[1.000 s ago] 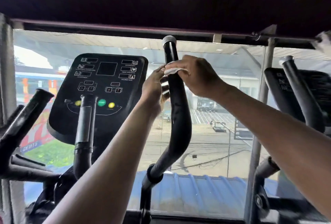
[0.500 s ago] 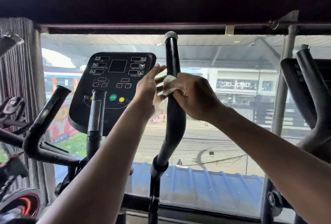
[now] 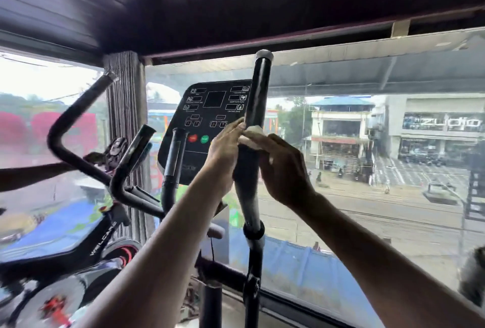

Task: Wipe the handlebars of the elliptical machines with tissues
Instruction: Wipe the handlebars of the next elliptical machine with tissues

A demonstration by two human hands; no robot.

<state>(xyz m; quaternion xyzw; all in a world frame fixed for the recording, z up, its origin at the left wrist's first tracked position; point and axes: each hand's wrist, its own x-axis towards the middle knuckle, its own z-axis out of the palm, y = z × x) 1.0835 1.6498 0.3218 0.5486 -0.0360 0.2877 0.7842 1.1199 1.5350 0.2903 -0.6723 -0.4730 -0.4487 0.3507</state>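
Two hands on one bar [image 3: 258,91], both near its middle, well below the grey cap at its top.

Right hand [image 3: 283,170] curled round the right side of the bar, pressing a white tissue [image 3: 253,134] against the black grip with thumb and fingers. Tissue folded over the front of the bar, just above the knuckles of this hand. Probably wrapped like this, and not held flat, in order to rub the whole round surface in one stroke.

Left hand [image 3: 223,154] on the left side of the bar, at about the same height, fingers bent toward it and fingertips touching the edge of the tissue. Cannot tell whether pinching the tissue or only resting against it. Likely placed there for two reasons: to steady the bar against swinging on the joint lower down, and to stop the tissue from slipping off.

Console [image 3: 207,117] behind the bar and to its left, partly hidden by it. Short handle [image 3: 173,159] further left of the bar, untouched. Window [image 3: 367,170] behind the bar, with a street beyond.

Wiping step under way, by judgement. No mark on the bar to tell wiped parts from unwiped ones. Next, probably a slide of the tissue along the bar, with firm pressure, so as not to tear the thin paper.
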